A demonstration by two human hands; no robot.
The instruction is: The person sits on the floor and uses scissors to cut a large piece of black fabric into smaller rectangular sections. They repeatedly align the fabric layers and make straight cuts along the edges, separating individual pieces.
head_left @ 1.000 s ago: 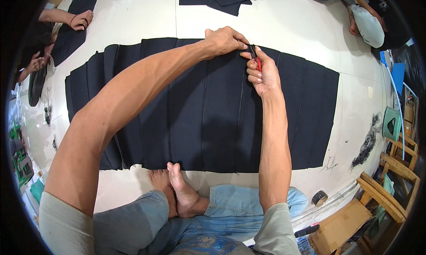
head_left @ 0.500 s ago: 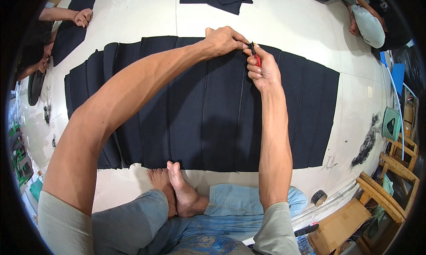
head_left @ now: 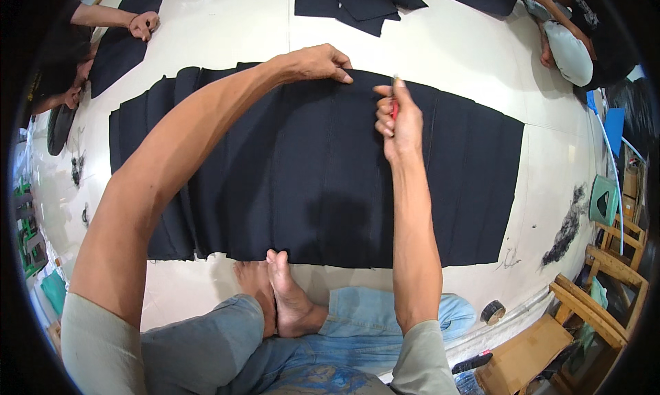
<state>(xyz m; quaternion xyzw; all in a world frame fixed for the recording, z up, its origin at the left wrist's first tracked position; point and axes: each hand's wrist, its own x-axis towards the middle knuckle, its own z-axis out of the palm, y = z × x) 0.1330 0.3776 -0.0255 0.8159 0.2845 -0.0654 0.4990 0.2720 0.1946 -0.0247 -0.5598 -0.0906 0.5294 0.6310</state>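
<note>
Pale floor [head_left: 227, 30] all round, and spread across the middle of it lies the dark cloth [head_left: 302, 140], seams running from near edge to far, folds bunched at its left end. Beyond its far edge, a heap of dark cut pieces [head_left: 364, 3]; off its near right corner, some brown cardboard [head_left: 522, 357].

And there's the change! Half a second ago both hands met at the cloth's far edge; now they've parted. The left hand [head_left: 323, 63] is farther left along that edge, fingers half curled and touching the fabric; from where I stand I can't tell whether they pinch it. The right hand [head_left: 399, 116] is drawn back over the cloth, just inside that edge, fingers wrapped snugly round a small red-handled tool [head_left: 394, 110]. Its tip is too blurred to read. So the stretch of edge between the hands is free of the tool, and the close work there looks broken off, finished or merely paused, I can't say.
</note>
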